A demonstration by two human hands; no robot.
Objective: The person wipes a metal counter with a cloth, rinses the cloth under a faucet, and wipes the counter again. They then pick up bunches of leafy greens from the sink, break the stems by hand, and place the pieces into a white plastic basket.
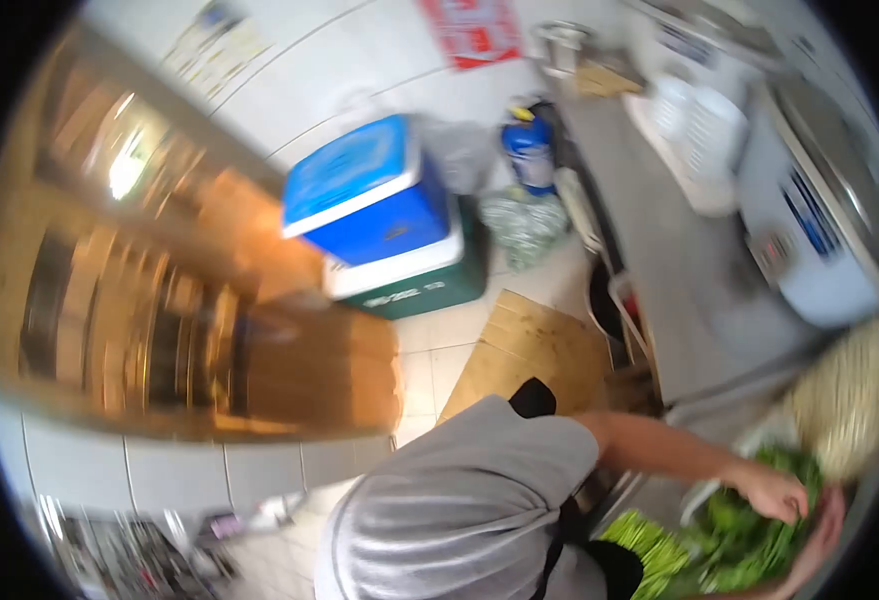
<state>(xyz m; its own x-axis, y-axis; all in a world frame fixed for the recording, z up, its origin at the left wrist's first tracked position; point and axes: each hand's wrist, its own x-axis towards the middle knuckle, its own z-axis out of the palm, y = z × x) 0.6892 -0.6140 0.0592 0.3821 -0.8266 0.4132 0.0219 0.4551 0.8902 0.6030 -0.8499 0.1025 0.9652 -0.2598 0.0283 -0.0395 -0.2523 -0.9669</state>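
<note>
Bunches of leafy greens (734, 530) lie at the lower right, with paler green stalks (649, 550) beside them. My left hand (771, 492) is over the leaves with its fingers curled; what is between them is too small to make out. Close beside it, near the right edge, is my right hand (827, 525), blurred, its fingers partly hidden. Whitish plastic shows around part of the greens.
A grey counter (669, 270) holds a white container (809, 220) and a white rack (699, 140). Beyond the greens is a pale bundle (844, 400). Cardboard (529, 350), stacked coolers (369, 190) and a blue bottle (529, 155) stand or lie on the floor.
</note>
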